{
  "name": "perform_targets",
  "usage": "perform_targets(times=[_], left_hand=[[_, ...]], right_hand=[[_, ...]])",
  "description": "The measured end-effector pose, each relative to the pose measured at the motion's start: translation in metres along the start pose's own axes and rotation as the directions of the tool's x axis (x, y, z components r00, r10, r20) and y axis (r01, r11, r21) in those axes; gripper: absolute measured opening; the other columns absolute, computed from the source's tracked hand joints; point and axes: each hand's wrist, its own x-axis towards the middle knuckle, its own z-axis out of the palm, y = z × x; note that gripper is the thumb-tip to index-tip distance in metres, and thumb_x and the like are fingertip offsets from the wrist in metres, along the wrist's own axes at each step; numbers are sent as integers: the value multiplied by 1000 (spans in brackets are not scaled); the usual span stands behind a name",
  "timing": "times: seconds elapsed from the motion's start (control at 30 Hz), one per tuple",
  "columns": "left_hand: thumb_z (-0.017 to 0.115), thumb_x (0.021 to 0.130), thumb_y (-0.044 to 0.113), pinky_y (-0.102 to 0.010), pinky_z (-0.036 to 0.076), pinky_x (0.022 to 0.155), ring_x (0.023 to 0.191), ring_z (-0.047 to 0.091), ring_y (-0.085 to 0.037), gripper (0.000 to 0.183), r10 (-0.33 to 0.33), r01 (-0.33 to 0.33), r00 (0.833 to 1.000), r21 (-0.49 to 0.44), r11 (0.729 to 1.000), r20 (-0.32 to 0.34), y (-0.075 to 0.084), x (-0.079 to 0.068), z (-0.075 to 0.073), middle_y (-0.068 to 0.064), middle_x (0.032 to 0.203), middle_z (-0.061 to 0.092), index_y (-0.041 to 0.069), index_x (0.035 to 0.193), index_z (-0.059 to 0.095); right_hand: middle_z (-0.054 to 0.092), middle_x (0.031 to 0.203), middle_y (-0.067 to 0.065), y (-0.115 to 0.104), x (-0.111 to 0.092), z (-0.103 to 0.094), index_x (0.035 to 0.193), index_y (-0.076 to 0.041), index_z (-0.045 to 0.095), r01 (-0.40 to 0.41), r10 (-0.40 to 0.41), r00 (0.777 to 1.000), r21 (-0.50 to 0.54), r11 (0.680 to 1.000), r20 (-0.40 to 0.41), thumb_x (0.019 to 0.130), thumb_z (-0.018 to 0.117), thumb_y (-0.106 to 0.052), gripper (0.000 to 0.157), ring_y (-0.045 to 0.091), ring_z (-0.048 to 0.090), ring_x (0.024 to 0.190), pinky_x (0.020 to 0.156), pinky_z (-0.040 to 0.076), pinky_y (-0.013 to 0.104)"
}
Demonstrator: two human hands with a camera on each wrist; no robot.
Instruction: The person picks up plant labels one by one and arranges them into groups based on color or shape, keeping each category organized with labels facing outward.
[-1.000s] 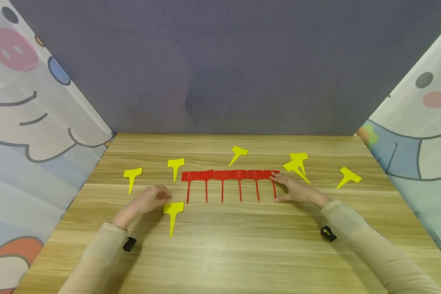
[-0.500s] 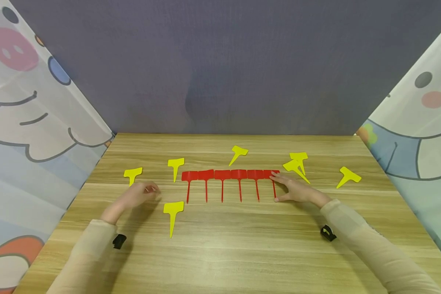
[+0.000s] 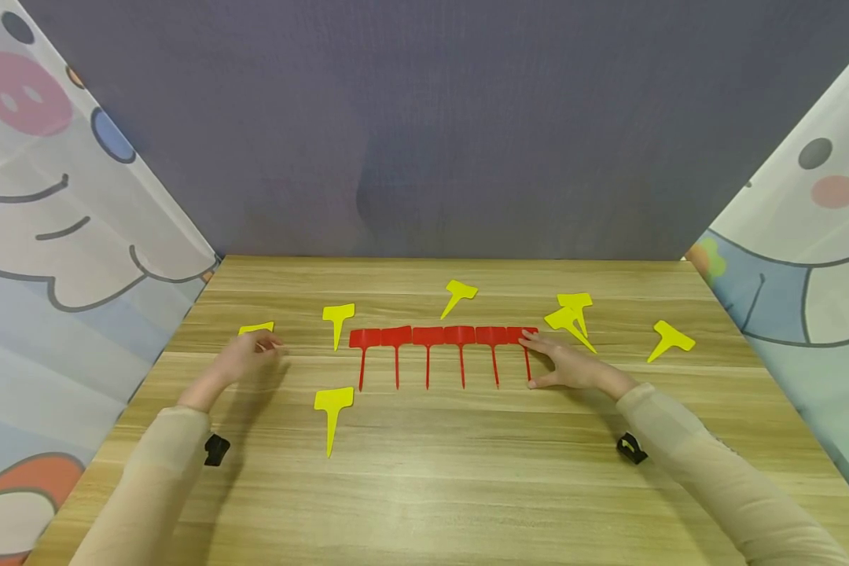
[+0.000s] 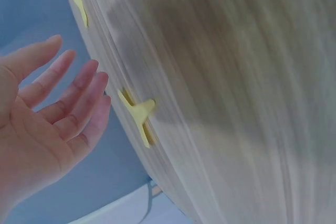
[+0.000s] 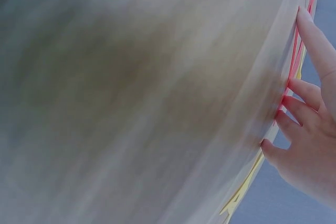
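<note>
In the head view my left hand (image 3: pixel 244 358) hovers over the far-left yellow T-shaped plant label (image 3: pixel 256 326), hiding its stem. The left wrist view shows this hand with loosely bent fingers and nothing in them, a yellow label (image 4: pixel 139 112) lying just beyond the fingertips. Several red T-shaped plant labels (image 3: pixel 428 336) lie side by side in a row, heads touching and stems toward me. My right hand (image 3: pixel 569 365) rests at the right end of that row. Its spread fingertips touch the last red label (image 3: pixel 514 336), the thumb by the stem's tip.
More yellow labels lie around the row: one nearer me (image 3: pixel 333 401), one behind its left end (image 3: pixel 338 314), one at the back (image 3: pixel 461 291). An overlapping pair (image 3: pixel 573 314) and a single label (image 3: pixel 670 338) lie right. A grey partition (image 3: pixel 453 157) stands behind the wooden table (image 3: pixel 453 487).
My left hand has moved left and away from me, from beside the near yellow label to over the far-left one. The right hand and the labels have stayed put.
</note>
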Motion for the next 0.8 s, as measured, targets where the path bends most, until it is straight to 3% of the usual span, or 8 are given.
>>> perform_targets(times=[0.2, 0.4, 0.57, 0.8], left_hand=[[54, 85, 5, -32, 46, 59, 75, 58, -29, 21, -27, 27, 1000, -6, 1000, -15, -7, 3, -9, -21, 87, 59, -9, 100, 58], [54, 87, 10, -45, 47, 68, 84, 55, -40, 27, -83, 85, 996, 46, 995, -36, -16, 8, -15, -30, 97, 56, -10, 104, 53], [52, 88, 11, -47, 46, 70, 92, 51, -44, 30, -127, 130, 990, 56, 990, -60, -21, 12, -20, -34, 105, 50, -11, 108, 51], [49, 88, 11, -57, 38, 81, 102, 42, -50, 33, -166, 169, 984, 39, 985, -70, -27, 14, -22, -37, 117, 41, -10, 114, 47]], right_hand=[[19, 143, 21, 0, 0, -1, 136, 3, 28, -7, 7, 1000, -5, 1000, 4, 74, 70, -32, 82, 42, 16, 128, 99, 21, 55], [19, 143, 20, -1, 0, -2, 137, 2, 28, -20, 20, 1000, -8, 1000, 12, 74, 70, -32, 82, 41, 16, 129, 100, 22, 54], [20, 143, 20, 0, 0, -1, 136, 2, 28, -17, 18, 1000, -14, 1000, 11, 74, 70, -33, 83, 41, 16, 129, 100, 22, 54], [21, 143, 20, 3, 0, 1, 136, 2, 29, -3, 3, 1000, -15, 1000, 0, 73, 70, -34, 83, 41, 18, 128, 99, 23, 54]])
